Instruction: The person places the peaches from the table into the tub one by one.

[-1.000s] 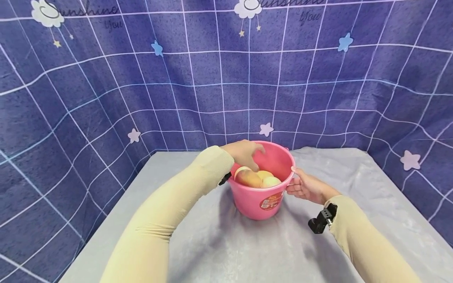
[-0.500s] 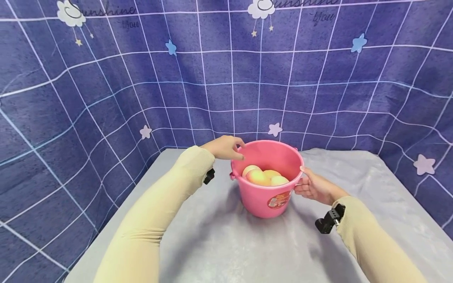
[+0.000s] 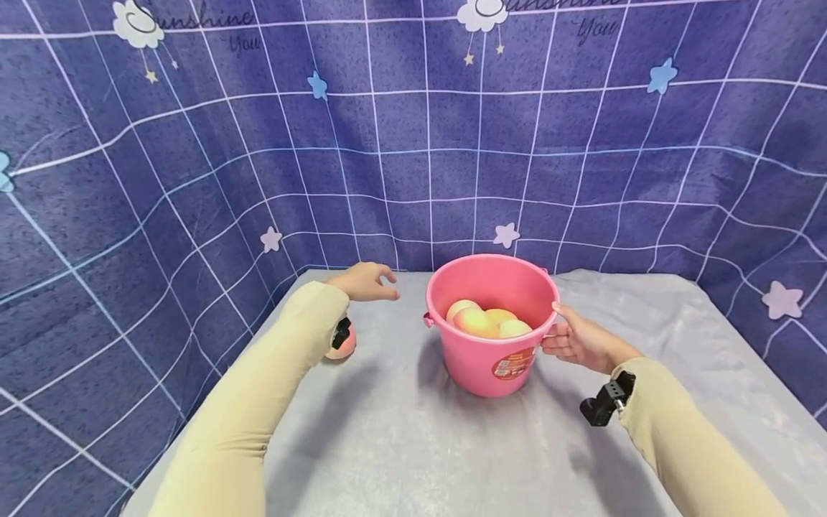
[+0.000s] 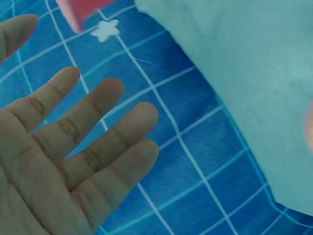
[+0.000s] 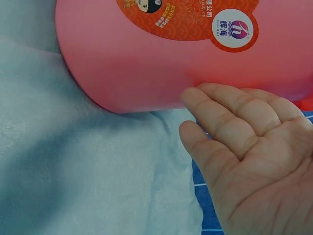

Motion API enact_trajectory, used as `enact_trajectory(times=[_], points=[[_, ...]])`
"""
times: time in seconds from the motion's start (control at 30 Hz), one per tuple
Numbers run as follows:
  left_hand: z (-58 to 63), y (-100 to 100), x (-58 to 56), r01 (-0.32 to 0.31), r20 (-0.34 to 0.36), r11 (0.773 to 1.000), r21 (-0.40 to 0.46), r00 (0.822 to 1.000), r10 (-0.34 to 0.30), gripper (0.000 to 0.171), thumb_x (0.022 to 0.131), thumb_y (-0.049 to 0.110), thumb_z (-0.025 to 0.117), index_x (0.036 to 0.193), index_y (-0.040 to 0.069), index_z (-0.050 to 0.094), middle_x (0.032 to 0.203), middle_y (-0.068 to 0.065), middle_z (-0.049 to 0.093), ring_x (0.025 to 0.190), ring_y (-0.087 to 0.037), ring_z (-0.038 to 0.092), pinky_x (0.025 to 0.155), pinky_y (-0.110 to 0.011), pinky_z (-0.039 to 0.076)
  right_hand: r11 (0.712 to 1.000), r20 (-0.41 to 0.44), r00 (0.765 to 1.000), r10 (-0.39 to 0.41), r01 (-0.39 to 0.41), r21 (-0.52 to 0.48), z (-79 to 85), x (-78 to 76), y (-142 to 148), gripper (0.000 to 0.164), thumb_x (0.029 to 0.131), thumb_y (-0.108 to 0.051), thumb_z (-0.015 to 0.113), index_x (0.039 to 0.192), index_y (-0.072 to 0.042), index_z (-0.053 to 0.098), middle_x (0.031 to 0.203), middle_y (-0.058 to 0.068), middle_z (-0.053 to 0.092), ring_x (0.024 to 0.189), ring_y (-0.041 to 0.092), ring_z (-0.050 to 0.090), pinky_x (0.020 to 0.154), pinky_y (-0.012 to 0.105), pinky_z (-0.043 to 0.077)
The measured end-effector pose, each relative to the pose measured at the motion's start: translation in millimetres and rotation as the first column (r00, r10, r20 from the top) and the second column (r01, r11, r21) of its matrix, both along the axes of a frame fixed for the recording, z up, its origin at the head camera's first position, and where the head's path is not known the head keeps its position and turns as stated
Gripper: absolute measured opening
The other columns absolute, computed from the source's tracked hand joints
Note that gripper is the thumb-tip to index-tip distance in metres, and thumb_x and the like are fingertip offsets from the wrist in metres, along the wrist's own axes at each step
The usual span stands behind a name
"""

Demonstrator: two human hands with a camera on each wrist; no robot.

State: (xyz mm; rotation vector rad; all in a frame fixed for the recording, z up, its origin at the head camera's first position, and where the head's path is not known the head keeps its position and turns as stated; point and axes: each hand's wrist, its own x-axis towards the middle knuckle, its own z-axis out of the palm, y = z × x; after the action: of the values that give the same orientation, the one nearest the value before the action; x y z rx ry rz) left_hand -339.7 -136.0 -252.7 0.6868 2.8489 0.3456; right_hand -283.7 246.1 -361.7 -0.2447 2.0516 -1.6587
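My left hand (image 3: 370,282) is in the air left of the bucket, its fingers spread and holding nothing; the left wrist view shows its bare palm (image 4: 34,161). Below that wrist, partly hidden by the sleeve and wrist camera, a pinkish peach-like fruit (image 3: 342,346) lies on the table. With the thumb on the rim and the fingers against the outer wall, my right hand (image 3: 584,341) holds the upright pink bucket (image 3: 481,370) at its right side. Inside the bucket lie several round yellow and pale pink fruits (image 3: 477,322), touching one another.
A grey cloth covers the table (image 3: 400,445). Behind and to the left hangs a blue gridded curtain (image 3: 362,179) with stars. The bucket's handle joint (image 3: 428,320) sticks out on its left side.
My left hand has come up out of the bucket and moved left, away from it. The peach-like fruit on the table has come into view. My right hand keeps its hold on the bucket.
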Motion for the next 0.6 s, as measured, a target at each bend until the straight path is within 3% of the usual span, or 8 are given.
enact_trajectory(times=[0.23,0.6], points=[[-16.0,-19.1,-0.1,-0.036,0.031,0.999,0.015,0.999,0.035,0.045,0.090,0.030,0.058,0.123,-0.001,0.057,0.118,-0.021,0.062,0.112,-0.033,0.057,0.094,-0.045,0.045,1.000,0.000,1.000,0.002,-0.002,-0.003,-0.2,-0.4,1.9,0.091,0.098,-0.057,0.010,0.136,0.025,0.024,0.138,0.040,0.030,0.131,0.047,0.033,0.111,0.055,0.019],[-38.5,-39.2,-1.3,-0.045,0.054,0.997,0.070,0.998,0.041,0.043,0.089,0.026,0.058,0.117,-0.006,0.059,0.116,-0.023,0.061,0.100,-0.030,0.059,0.087,-0.042,0.048,1.000,-0.004,1.000,0.004,-0.004,-0.012,-0.4,-1.3,2.5,0.093,0.097,-0.058,0.010,0.136,0.025,0.023,0.138,0.040,0.031,0.131,0.048,0.032,0.111,0.053,0.021]])
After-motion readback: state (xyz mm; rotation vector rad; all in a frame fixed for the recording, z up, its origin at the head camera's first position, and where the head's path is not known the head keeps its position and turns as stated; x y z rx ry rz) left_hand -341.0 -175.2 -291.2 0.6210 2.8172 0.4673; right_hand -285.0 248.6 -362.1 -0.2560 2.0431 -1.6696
